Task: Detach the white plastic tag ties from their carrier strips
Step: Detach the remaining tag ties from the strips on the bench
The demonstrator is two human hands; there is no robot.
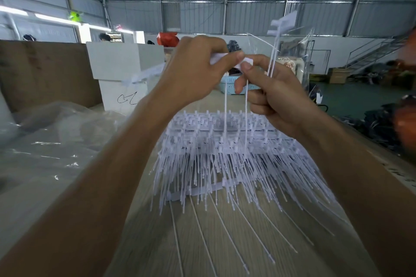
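Both hands pinch one white tag tie's head, left hand [198, 67] at nine o'clock, right hand [270, 94] at three, its tail [225, 114] hanging toward six.

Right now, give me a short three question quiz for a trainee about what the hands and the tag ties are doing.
1. True or false: both hands pinch one white tag piece held up above the table.
2. Where is the big pile of tag ties? A) on the table B) in the blue basket
3. Fill in: the loose ties nearest the camera lie ___ on the table.

Key: 1 true; 2 A; 3 flat
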